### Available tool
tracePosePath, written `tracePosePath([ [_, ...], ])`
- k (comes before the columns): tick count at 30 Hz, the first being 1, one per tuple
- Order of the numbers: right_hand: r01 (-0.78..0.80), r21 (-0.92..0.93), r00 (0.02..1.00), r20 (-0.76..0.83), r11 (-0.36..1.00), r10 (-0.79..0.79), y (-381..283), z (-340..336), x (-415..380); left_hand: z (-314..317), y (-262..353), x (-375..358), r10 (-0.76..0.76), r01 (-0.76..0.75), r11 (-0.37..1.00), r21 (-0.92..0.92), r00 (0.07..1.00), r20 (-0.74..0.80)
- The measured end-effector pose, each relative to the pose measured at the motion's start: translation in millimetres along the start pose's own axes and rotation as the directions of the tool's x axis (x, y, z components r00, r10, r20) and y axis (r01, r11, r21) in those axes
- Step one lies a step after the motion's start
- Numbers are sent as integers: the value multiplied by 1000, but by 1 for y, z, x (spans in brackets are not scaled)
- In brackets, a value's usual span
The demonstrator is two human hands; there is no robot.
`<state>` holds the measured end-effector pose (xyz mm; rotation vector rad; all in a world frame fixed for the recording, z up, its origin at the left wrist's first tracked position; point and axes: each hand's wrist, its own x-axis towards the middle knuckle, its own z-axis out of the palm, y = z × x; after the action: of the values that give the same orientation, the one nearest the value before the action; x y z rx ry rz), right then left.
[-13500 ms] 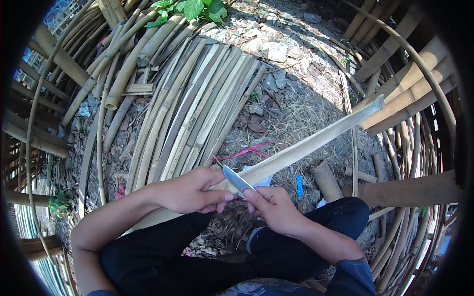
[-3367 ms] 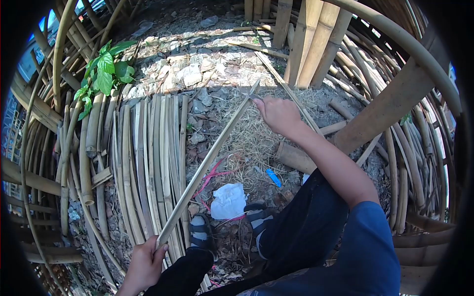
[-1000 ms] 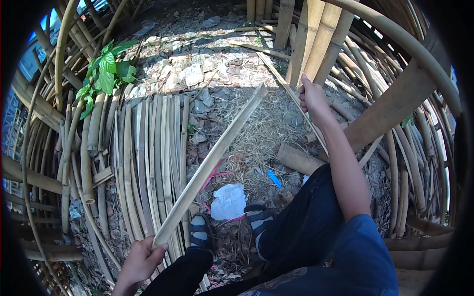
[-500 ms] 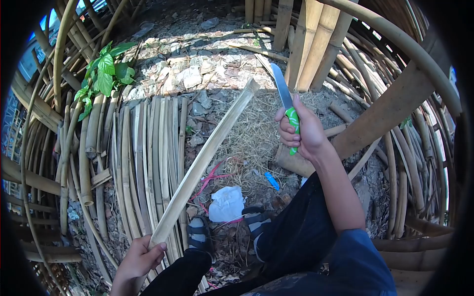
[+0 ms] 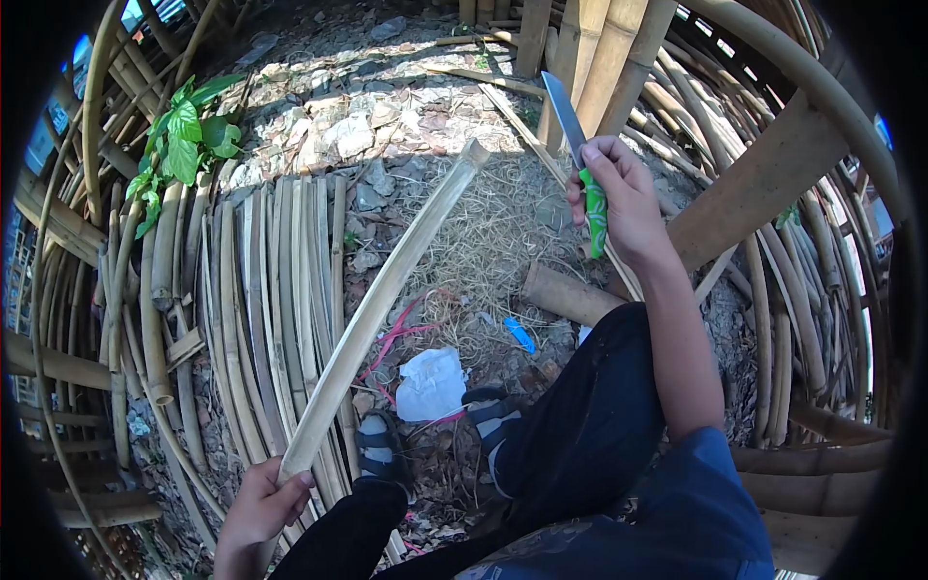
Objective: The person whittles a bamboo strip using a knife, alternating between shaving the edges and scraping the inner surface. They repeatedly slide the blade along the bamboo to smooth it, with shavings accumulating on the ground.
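A long split bamboo strip (image 5: pixel 382 302) slants up and away from my left hand (image 5: pixel 263 505), whose fingers are closed round its near end. Its far end hangs over the straw-covered ground. My right hand (image 5: pixel 623 198) grips a knife (image 5: pixel 594 215) by its green and white patterned handle, thumb near the base of the blade. The blade points up and slightly left, apart from the strip.
Split bamboo strips (image 5: pixel 280 309) lie side by side at the left, near a leafy plant (image 5: pixel 188 135). Thick bamboo posts (image 5: pixel 764 184) stand at the right. A short bamboo piece (image 5: pixel 570 295), white paper (image 5: pixel 431 385) and a blue object (image 5: pixel 520 334) lie on the ground.
My right hand has moved up and right with the knife, and its grip on the handle has shifted. The view has shifted slightly; my left hand still holds the strip.
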<state>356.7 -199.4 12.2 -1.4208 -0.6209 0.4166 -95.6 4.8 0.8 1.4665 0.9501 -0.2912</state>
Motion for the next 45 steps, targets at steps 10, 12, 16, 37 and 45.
tracePosePath([
  [10, -99, -433, 977, -214, 896, 5, 154, -131, -20, -2, 2, 19, -114, 113, 993, -21, 992, -44],
  [12, -174, -432, 965, -255, 885, 65, 194, -133, -39, -3, 3, 23, -128, 128, 992, 4, 991, -49],
  [16, -82, -669, 972, -218, 739, -90, 227, -128, -73, -3, 4, 29, -124, 124, 992, 6, 991, -44],
  [37, 101, -885, 900, -113, 454, -422, 211, -126, -90, -2, 4, 40, -156, 160, 987, 29, 983, -96],
  [45, 135, -845, 870, -149, 518, -470, 171, -110, -76, -1, 5, 42, -162, 165, 986, 17, 982, -95],
])
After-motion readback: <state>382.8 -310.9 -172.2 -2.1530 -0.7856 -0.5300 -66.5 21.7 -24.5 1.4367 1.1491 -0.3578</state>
